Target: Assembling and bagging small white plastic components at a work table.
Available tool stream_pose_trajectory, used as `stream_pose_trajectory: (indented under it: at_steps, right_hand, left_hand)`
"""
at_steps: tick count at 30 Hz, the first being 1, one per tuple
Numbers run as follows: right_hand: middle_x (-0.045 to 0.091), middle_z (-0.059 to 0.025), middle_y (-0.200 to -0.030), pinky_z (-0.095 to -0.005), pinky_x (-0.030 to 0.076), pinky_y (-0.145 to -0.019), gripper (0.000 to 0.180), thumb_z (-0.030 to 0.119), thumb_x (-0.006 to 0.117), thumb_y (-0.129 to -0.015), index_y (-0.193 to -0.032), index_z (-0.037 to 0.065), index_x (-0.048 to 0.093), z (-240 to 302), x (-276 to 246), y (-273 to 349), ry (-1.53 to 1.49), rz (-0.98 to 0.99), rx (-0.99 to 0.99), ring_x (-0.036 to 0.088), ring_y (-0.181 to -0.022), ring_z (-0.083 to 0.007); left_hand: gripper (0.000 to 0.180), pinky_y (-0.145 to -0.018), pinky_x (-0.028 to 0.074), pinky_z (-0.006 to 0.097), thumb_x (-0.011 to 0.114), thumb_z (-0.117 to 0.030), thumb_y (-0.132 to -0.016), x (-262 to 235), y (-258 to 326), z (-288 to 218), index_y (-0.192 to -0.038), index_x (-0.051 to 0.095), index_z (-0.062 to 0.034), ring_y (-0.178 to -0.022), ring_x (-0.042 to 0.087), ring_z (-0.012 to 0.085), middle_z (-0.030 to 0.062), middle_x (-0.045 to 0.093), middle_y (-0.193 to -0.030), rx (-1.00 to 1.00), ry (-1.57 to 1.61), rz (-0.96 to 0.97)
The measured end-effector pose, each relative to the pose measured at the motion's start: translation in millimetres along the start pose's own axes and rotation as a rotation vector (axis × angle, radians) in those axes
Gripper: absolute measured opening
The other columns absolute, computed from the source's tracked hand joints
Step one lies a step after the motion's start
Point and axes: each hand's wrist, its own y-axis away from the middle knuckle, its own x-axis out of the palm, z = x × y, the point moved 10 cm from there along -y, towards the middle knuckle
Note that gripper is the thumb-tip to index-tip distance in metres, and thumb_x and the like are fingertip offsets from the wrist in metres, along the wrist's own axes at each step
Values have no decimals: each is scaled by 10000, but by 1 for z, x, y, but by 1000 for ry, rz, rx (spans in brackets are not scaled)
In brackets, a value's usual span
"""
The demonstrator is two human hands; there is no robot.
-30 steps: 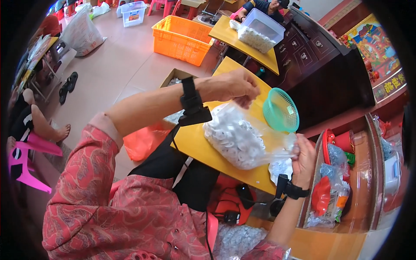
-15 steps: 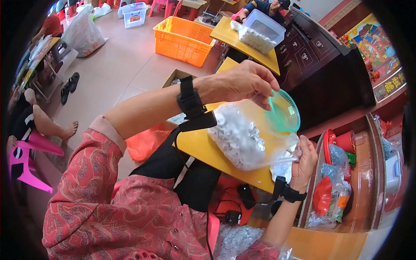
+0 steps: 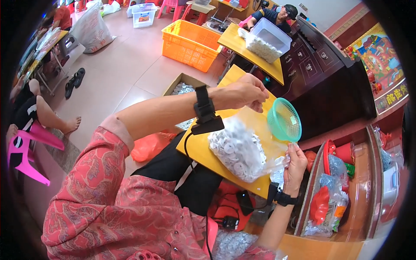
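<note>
A clear plastic bag (image 3: 239,151) filled with small white plastic pieces, some ring-shaped, rests on the yellow tabletop (image 3: 196,150) in front of me. My left hand (image 3: 248,93) is above its far side, fingers pinched on the bag's upper edge. At the bag's right end, my right hand (image 3: 296,168) is closed on the gathered, crumpled film. Just beyond the bag a green mesh basket (image 3: 284,120) stands on the table, its inside partly visible. Some of the bag's mouth is see-through and hard to make out.
An open carton (image 3: 184,84) of small pieces sits beyond my left forearm. Farther off are an orange crate (image 3: 190,45) and a person at another yellow table with a clear bin (image 3: 268,39). A shelf (image 3: 357,195) holding bags stands to the right.
Both hands are lower, and my left hand has shifted slightly left, away from the basket. The bag's upper film hangs lower between them. The whole view has shifted a little.
</note>
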Motion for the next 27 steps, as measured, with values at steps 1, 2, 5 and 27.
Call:
stream_pose_trajectory:
  at_steps: [1,2,5,27]
  right_hand:
    - [581,11,-718,-166,357,-525,164,156,676,-889,-893,-3,634,-2,-1,-1,2,3,-4,487,-591,-27]
    - [581,11,-718,-166,357,-525,164,156,676,-889,-893,-3,634,-2,-5,-3,3,0,-1,487,-591,-27]
    - [574,8,-713,-153,354,-494,135,124,664,-887,-909,-5,628,27,-10,-6,-79,-102,-25,482,-581,-24]
    - [593,-5,-792,-168,334,-467,275,78,647,-872,-1114,-40,590,37,-5,40,196,-11,-27,448,-552,-23]
  left_hand:
    - [115,-648,593,326,608,19,-814,2,3,-1,-920,578,54,-649,662,206,87,581,-783,-3,2,1]
    - [111,-662,594,331,607,28,-813,6,5,-1,-917,581,56,-651,664,209,94,587,-784,-24,49,12]
    - [100,-694,597,344,605,45,-810,22,21,-17,-908,592,57,-646,662,208,102,598,-784,-8,137,45]
    - [315,-792,505,253,674,-169,-861,-41,35,-24,-1124,598,-14,-876,622,121,55,621,-968,230,-215,10]
